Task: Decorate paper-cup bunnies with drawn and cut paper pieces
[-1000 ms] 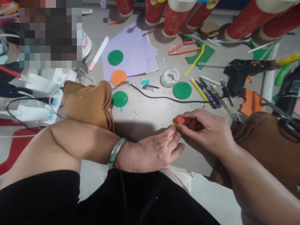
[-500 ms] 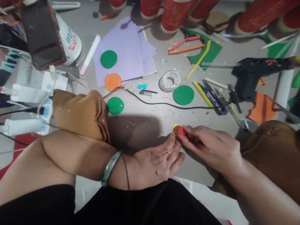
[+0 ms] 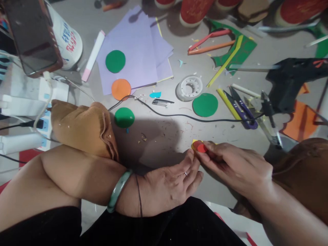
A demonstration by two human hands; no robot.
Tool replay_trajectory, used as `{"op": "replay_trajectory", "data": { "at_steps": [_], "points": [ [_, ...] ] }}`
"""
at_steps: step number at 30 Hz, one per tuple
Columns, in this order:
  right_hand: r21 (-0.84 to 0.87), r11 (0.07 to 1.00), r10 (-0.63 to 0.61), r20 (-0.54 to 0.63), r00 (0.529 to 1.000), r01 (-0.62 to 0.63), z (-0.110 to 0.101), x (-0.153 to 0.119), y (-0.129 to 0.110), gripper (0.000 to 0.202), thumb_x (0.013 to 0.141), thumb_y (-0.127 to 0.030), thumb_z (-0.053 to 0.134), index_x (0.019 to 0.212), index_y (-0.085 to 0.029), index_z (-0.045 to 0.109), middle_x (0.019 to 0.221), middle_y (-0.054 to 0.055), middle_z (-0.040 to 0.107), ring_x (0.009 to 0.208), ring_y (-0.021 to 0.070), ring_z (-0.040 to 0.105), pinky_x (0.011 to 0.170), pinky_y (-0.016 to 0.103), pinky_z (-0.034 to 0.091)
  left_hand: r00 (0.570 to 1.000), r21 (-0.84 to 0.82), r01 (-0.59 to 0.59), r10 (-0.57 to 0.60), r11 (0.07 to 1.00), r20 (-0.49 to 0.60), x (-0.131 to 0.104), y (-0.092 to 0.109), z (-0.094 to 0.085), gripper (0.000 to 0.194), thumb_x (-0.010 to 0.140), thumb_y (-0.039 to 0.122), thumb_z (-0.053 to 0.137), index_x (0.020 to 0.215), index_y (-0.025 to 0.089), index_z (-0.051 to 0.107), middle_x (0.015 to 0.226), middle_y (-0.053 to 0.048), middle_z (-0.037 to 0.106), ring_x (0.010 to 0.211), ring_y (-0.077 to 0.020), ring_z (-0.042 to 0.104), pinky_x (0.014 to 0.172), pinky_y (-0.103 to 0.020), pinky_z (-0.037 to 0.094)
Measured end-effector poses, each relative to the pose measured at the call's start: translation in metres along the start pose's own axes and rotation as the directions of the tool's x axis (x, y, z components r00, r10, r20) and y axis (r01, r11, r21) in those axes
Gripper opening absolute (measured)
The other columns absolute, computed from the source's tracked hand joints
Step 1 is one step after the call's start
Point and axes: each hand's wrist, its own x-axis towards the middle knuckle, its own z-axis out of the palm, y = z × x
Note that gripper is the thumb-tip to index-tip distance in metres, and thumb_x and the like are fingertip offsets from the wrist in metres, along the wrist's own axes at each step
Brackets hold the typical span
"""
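A small red disc (image 3: 201,147) with a yellow piece (image 3: 195,143) under it sits low on the grey table. My right hand (image 3: 237,167) pinches the disc between thumb and forefinger. My left hand (image 3: 174,182), with a ring and a green bangle (image 3: 119,191) at the wrist, comes in from the left; its fingers are pressed together and their tips meet the lower left edge of the yellow piece. A green disc (image 3: 205,105) lies just beyond my hands. Whether the left fingertips grip the piece or only touch it is hard to tell.
Purple sheets (image 3: 133,51), a white ring (image 3: 189,88), purple snips (image 3: 241,109) and a black glue gun (image 3: 292,80) lie farther back. A black cable (image 3: 179,115) crosses the table. The brown cushion (image 3: 82,126) is by my left forearm; red cups (image 3: 194,12) stand behind.
The view has shifted and come slightly closer. Both hands keep nearly the same pose around the red disc, and more yellow now shows beyond the right fingers.
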Motion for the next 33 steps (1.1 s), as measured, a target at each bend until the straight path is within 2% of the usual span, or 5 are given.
{"op": "replay_trajectory", "data": {
  "at_steps": [4,10,15,23,33],
  "points": [
    [0.011,0.997,0.073,0.053,0.996,-0.074,-0.0012,-0.0002,-0.0008,0.020,0.107,-0.021,0.073,0.089,-0.027,0.068,0.069,-0.004,0.075,0.054,0.0126,0.069,0.055,0.030,0.052,1.000,0.003,-0.021,0.021,1.000,0.010,-0.0004,-0.0001,0.0005,0.051,0.112,0.039,0.056,0.153,0.013,0.071,0.148,-0.021,0.076,0.143,-0.0367,0.071,0.132,-0.059,0.037],
    [0.002,0.999,0.046,0.037,0.998,-0.046,-0.0021,0.0006,-0.0003,0.019,0.104,-0.017,0.076,0.096,-0.028,0.064,0.073,-0.005,0.079,0.056,0.0125,0.071,0.052,0.031,0.050,1.000,0.009,-0.016,0.016,1.000,0.012,-0.0008,0.0006,0.0002,0.051,0.111,0.039,0.057,0.153,0.015,0.071,0.149,-0.020,0.076,0.143,-0.0370,0.071,0.133,-0.061,0.037],
    [0.059,0.988,0.137,0.070,0.988,-0.141,-0.0010,-0.0022,-0.0023,0.018,0.105,-0.019,0.075,0.090,-0.028,0.069,0.072,-0.005,0.078,0.056,0.0135,0.072,0.057,0.031,0.055,1.000,0.019,-0.016,0.016,1.000,0.013,-0.0005,0.0010,0.0004,0.052,0.109,0.040,0.059,0.152,0.014,0.071,0.149,-0.020,0.076,0.143,-0.0377,0.071,0.132,-0.063,0.037],
    [0.052,0.985,0.158,0.094,0.983,-0.164,-0.0012,-0.0030,-0.0027,0.020,0.106,-0.021,0.075,0.087,-0.027,0.071,0.073,-0.003,0.079,0.058,0.0152,0.073,0.057,0.032,0.055,1.000,0.009,0.011,-0.011,1.000,0.017,-0.0006,0.0024,-0.0004,0.050,0.110,0.041,0.060,0.152,0.017,0.072,0.149,-0.018,0.076,0.145,-0.0372,0.069,0.133,-0.060,0.036],
    [0.020,0.989,0.146,0.081,0.986,-0.148,-0.0015,-0.0024,-0.0051,0.021,0.106,-0.020,0.075,0.088,-0.027,0.067,0.070,-0.005,0.077,0.055,0.0136,0.071,0.056,0.032,0.054,1.000,0.028,-0.003,0.002,1.000,0.028,0.0012,0.0013,-0.0013,0.050,0.109,0.042,0.060,0.153,0.020,0.073,0.148,-0.016,0.077,0.145,-0.0375,0.069,0.133,-0.062,0.037]
  ]
}}
